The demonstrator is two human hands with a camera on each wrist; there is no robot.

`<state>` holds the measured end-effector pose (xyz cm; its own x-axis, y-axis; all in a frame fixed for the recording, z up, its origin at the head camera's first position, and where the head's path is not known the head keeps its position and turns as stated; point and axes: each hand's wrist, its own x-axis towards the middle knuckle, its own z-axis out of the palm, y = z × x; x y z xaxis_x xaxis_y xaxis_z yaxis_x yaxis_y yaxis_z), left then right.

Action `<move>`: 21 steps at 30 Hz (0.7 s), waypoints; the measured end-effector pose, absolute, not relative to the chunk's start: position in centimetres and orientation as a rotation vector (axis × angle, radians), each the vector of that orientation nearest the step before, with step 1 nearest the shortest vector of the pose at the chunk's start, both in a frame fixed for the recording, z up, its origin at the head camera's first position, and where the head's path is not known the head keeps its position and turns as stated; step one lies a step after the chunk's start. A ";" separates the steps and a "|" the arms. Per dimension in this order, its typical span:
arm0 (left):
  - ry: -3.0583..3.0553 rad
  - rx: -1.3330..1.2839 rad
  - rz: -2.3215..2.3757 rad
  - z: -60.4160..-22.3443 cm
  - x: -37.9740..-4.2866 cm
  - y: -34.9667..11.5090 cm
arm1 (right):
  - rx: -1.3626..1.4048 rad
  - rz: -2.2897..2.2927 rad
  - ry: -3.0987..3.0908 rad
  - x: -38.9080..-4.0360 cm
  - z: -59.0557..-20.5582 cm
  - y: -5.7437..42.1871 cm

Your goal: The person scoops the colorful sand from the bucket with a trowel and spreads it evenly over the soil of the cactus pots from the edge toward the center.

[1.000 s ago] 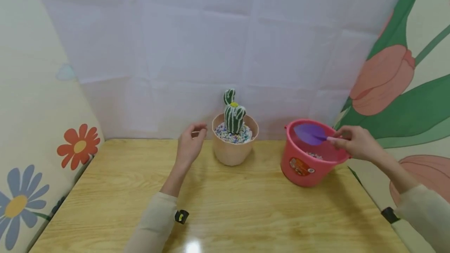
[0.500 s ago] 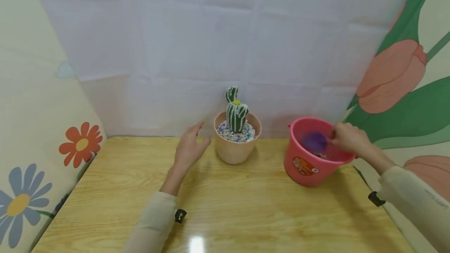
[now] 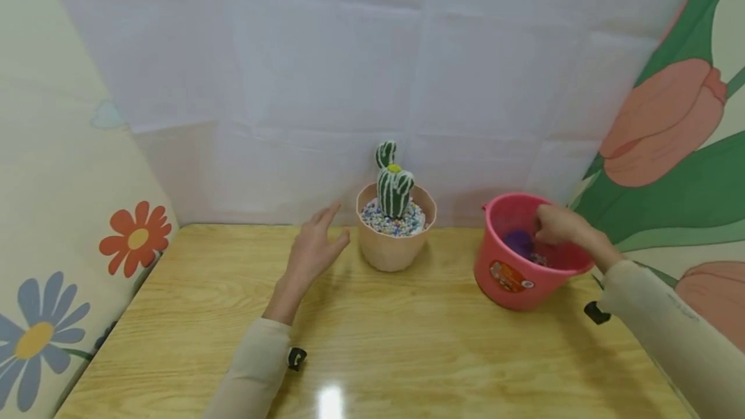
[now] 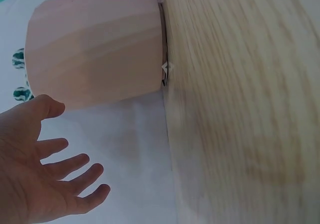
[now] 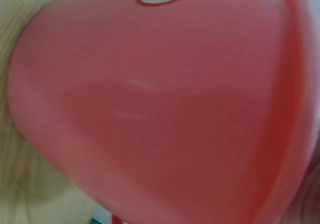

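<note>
In the head view my right hand (image 3: 557, 226) reaches down inside a pink bucket (image 3: 507, 277) and grips a purple scoop (image 3: 519, 243), its blade low near some small beads (image 3: 539, 259). The bucket's outer wall (image 5: 150, 99) fills most of the right wrist view and hides the scoop. My left hand (image 3: 314, 244) is beside a peach flowerpot (image 3: 391, 252), fingers spread and holding nothing. A green cactus (image 3: 394, 194) with white stripes and a yellow top stands in the pot among multicoloured beads (image 3: 407, 223). The left wrist view shows the open palm (image 4: 30, 169) close to the pot.
Both containers stand on a wood-grain table (image 3: 372, 341), near its back edge. White cloth (image 3: 314, 83) hangs right behind the pot. Flower-painted panels (image 3: 652, 128) flank both sides, the right one close to the bucket and my right arm.
My right hand has lowered the purple scoop from the bucket's rim down into the bucket. The left hand's fingers have spread out beside the pot. The head view has shifted slightly.
</note>
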<state>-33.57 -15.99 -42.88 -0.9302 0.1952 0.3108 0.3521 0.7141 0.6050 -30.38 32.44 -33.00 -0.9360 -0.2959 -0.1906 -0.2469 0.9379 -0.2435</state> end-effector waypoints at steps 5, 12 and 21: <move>-2.707 -0.425 -0.963 -43.3 -33.5 -17.6 | -0.442 -0.245 2.890 -32.3 -33.7 30.8; -2.683 -0.443 -0.946 -43.6 -33.2 -19.2 | -0.507 -0.052 2.923 -34.2 -34.0 29.1; -2.660 -0.473 -0.890 -43.3 -30.5 -20.9 | -0.396 -0.233 3.425 -28.0 -34.9 30.1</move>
